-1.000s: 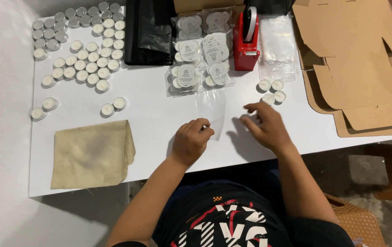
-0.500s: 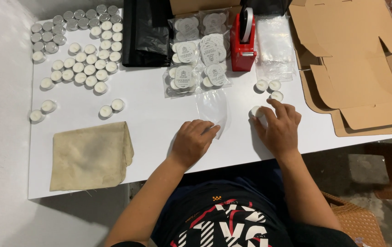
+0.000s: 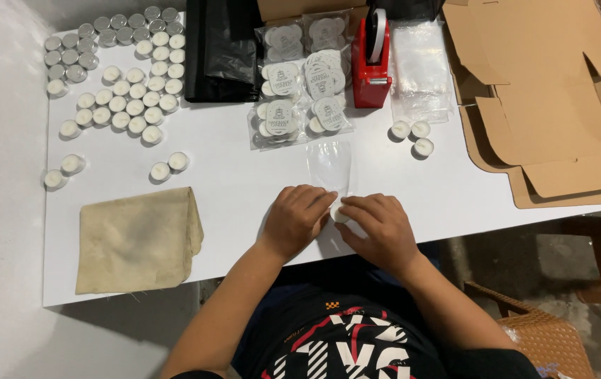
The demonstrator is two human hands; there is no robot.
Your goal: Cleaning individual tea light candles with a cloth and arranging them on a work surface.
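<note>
Pinching a small white tealight (image 3: 340,213) between its fingers, the right hand (image 3: 379,231) rests on the white desk (image 3: 244,175) near its front edge, touching the mouth of a clear plastic bag (image 3: 330,167) that lies flat just behind it. The left hand (image 3: 298,217) sits knuckles up right beside it, fingers curled and pressed together on the bag's near end, fingertips meeting the tealight. To the right, three loose tealights (image 3: 413,135) lie in a small group, well apart from the hands. Behind the bag are filled packs of tealights (image 3: 299,91), a red tape dispenser (image 3: 373,63) and a stack of empty clear bags (image 3: 421,70). Many more tealights (image 3: 121,77) crowd the far left corner beside a black plastic sheet (image 3: 222,49). A stained beige cloth (image 3: 135,238) lies at front left, and flattened cardboard boxes (image 3: 546,105) cover the right end.
</note>
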